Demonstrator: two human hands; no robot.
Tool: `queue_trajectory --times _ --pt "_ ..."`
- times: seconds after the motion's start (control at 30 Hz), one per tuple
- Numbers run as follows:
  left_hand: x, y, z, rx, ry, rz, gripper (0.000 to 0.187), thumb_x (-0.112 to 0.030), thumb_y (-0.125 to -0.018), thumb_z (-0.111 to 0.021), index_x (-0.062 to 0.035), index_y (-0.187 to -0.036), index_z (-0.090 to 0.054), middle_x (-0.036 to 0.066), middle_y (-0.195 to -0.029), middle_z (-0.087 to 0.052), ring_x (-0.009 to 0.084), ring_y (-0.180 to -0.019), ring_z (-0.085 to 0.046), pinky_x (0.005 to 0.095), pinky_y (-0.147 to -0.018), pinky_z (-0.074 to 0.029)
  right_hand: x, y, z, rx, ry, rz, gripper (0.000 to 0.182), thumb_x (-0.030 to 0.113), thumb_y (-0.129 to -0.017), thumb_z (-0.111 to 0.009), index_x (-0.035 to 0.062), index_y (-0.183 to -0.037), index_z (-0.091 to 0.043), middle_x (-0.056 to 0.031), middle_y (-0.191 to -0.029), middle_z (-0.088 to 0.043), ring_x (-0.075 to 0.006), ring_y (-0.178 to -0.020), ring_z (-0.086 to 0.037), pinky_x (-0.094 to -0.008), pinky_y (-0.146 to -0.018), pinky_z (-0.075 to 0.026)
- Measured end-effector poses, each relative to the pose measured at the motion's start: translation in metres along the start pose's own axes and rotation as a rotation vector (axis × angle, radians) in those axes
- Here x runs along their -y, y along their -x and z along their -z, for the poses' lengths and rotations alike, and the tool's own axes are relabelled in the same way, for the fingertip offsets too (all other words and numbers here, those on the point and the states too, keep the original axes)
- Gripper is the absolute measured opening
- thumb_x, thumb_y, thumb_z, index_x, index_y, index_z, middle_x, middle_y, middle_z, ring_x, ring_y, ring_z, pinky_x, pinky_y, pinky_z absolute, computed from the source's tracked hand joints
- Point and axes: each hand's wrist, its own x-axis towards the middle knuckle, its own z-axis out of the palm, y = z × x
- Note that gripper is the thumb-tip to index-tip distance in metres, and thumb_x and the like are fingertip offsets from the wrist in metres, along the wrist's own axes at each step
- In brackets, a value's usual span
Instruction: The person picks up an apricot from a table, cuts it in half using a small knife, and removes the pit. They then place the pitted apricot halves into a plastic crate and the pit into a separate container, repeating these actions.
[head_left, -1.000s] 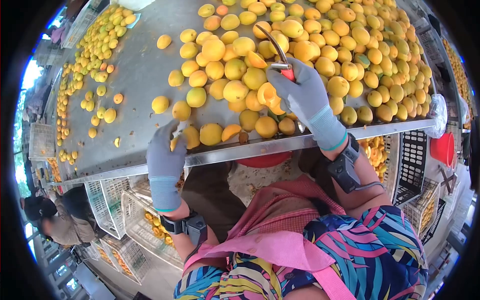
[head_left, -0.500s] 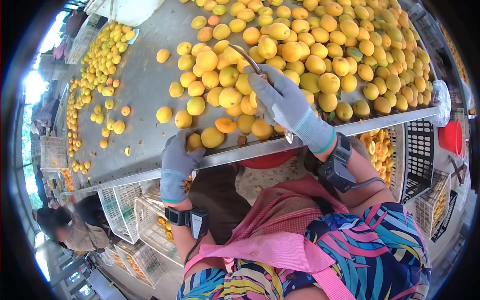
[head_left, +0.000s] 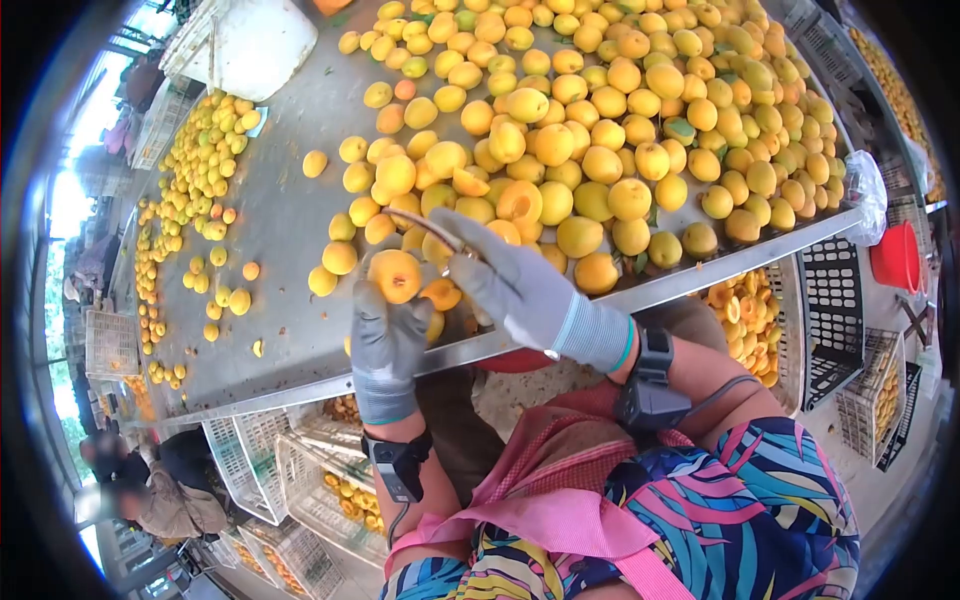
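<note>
While the left hand [head_left: 385,335] grips an apricot [head_left: 395,275] above the near edge of the metal table [head_left: 280,215], the right hand [head_left: 510,290], just right of it, clasps a curved knife [head_left: 432,230] whose blade reaches toward the fruit.

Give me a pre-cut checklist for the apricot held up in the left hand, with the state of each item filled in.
1. Left hand grips the apricot: ok, the fruit is raised at the table edge.
2. Right hand holds the curved blade: ok.
3. Blade tip meets the fruit: cannot tell, it ends close beside the apricot.
4. Left fingers clear of the blade: ok, they wrap the fruit's lower side.
5. Both hands gloved: ok.
6. Crate for cut halves within reach: ok, it sits under the table edge on the right.
</note>
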Motion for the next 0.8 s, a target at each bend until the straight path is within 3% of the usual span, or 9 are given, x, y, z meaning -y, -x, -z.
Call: queue_trajectory --times 0.03,0.1,0.2,0.23,0.3,0.53,0.6,0.67,0.8 --pt "0.007 -0.002 -0.003 0.029 0.14 0.065 0.067 -0.05 -0.086 -0.06 -0.0063 -0.133 -0.041 0.005 -0.119 -0.055 0.0153 -0.098 -0.057 0.0267 -0.075 -0.05 0.012 0.001 0.004 0.063 0.063 -0.034 0.056 0.031 -0.096 -0.046 0.0011 -0.141 -0.029 -0.0237 -0.089 -0.062 -0.0362 -0.08 -0.064 -0.0395 -0.069 -0.049" --pt "0.019 -0.007 0.002 0.092 0.357 0.17 0.063 -0.052 -0.087 -0.057 -0.007 -0.13 -0.044 0.006 -0.119 -0.054 0.0156 -0.104 -0.055 0.0274 -0.077 -0.051 0.014 0.003 0.005 0.071 0.085 -0.023 0.056 0.031 -0.097 -0.045 0.0013 -0.142 -0.028 -0.0239 -0.089 -0.062 -0.037 -0.08 -0.064 -0.0403 -0.069 -0.049" --pt "0.034 -0.016 0.017 0.23 0.419 0.2 0.064 -0.053 -0.087 -0.057 -0.0066 -0.129 -0.044 0.006 -0.121 -0.054 0.0173 -0.107 -0.055 0.0279 -0.081 -0.05 0.013 0.004 0.006 0.089 0.126 0.003 0.055 0.028 -0.097 -0.044 0.0017 -0.142 -0.026 -0.0228 -0.084 -0.062 -0.0375 -0.075 -0.063 -0.0406 -0.066 -0.049" --pt "0.031 -0.016 0.005 0.227 0.434 0.192 0.064 -0.053 -0.087 -0.057 -0.0066 -0.129 -0.044 0.006 -0.121 -0.054 0.0173 -0.107 -0.055 0.0279 -0.081 -0.05 0.016 0.004 0.006 0.074 0.102 -0.01 0.054 0.026 -0.097 -0.045 0.0015 -0.141 -0.028 -0.021 -0.079 -0.062 -0.0361 -0.071 -0.063 -0.0393 -0.064 -0.048" --pt "0.024 -0.013 -0.02 0.011 0.251 0.1 0.068 -0.055 -0.086 -0.057 -0.0055 -0.131 -0.042 0.006 -0.121 -0.054 0.0182 -0.108 -0.054 0.0295 -0.087 -0.048 0.016 0.003 0.006 0.068 0.088 -0.026 0.052 0.024 -0.097 -0.045 0.0013 -0.141 -0.029 -0.0192 -0.075 -0.061 -0.0347 -0.068 -0.063 -0.038 -0.061 -0.048" --pt "0.022 0.0 -0.029 0.062 0.164 0.105 0.074 -0.055 -0.085 -0.06 -0.0035 -0.134 -0.041 0.006 -0.12 -0.055 0.0182 -0.11 -0.053 0.0313 -0.093 -0.045 0.013 -0.002 -0.004 -0.073 0.053 0.066 0.047 0.022 -0.095 -0.05 -0.0007 -0.134 -0.039 -0.0111 -0.067 -0.058 -0.0186 -0.06 -0.06 -0.0308 -0.055 -0.045" --pt "0.02 0.001 -0.029 0.133 -0.034 0.017 0.076 -0.055 -0.083 -0.062 -0.0018 -0.133 -0.042 0.008 -0.12 -0.054 0.0175 -0.111 -0.053 0.031 -0.095 -0.044 0.015 -0.003 -0.006 -0.085 0.065 0.051 0.047 0.022 -0.094 -0.052 -0.0009 -0.133 -0.04 -0.0085 -0.067 -0.058 -0.0146 -0.06 -0.058 -0.0294 -0.055 -0.044" --pt "0.02 -0.001 -0.031 0.098 -0.118 -0.062 0.076 -0.055 -0.082 -0.064 -0.001 -0.133 -0.042 0.008 -0.12 -0.054 0.0172 -0.111 -0.053 0.0307 -0.095 -0.043 0.017 -0.006 -0.005 -0.085 -0.173 -0.177 0.045 0.021 -0.092 -0.056 0.0001 -0.13 -0.043 -0.0008 -0.069 -0.054 -0.0071 -0.059 -0.051 -0.0241 -0.054 -0.042" --pt "0.018 0.0 -0.029 0.048 -0.231 -0.17 0.079 -0.053 -0.08 -0.068 0.0007 -0.132 -0.043 0.01 -0.121 -0.054 0.0168 -0.111 -0.052 0.0305 -0.096 -0.042 0.024 -0.008 -0.013 -0.063 -0.369 -0.262 0.043 0.019 -0.091 -0.057 0.0021 -0.129 -0.044 0.0031 -0.072 -0.048 -0.0027 -0.06 -0.044 -0.0193 -0.054 -0.039"
